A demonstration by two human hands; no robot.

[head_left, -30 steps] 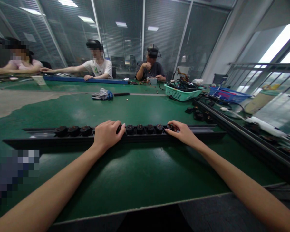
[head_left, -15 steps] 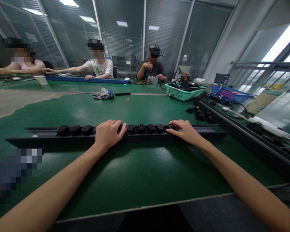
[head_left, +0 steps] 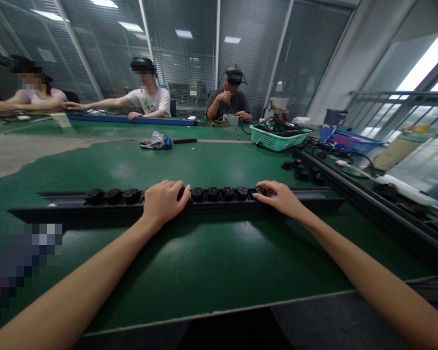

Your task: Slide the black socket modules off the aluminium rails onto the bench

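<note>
Left hand (head_left: 163, 200): fingers curled over the black rail (head_left: 76, 210).
Right hand (head_left: 279, 197): fingertips pinch a small black part (head_left: 260, 190).
Rail: probably stiff, long; better held at both ends.

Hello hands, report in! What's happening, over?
Left hand curled over black rail. Right hand fingertips on a round black part. Nothing blocking either hand.

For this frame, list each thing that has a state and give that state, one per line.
left hand: fingers curled, resting on the black rail, covering part of the row
right hand: fingers touching the end component of the row
black rail: lying flat across the green table
round black components: seated in a row along the rail
green basket: full of cables
blue basket: on the table's far right, contents unclear
</note>
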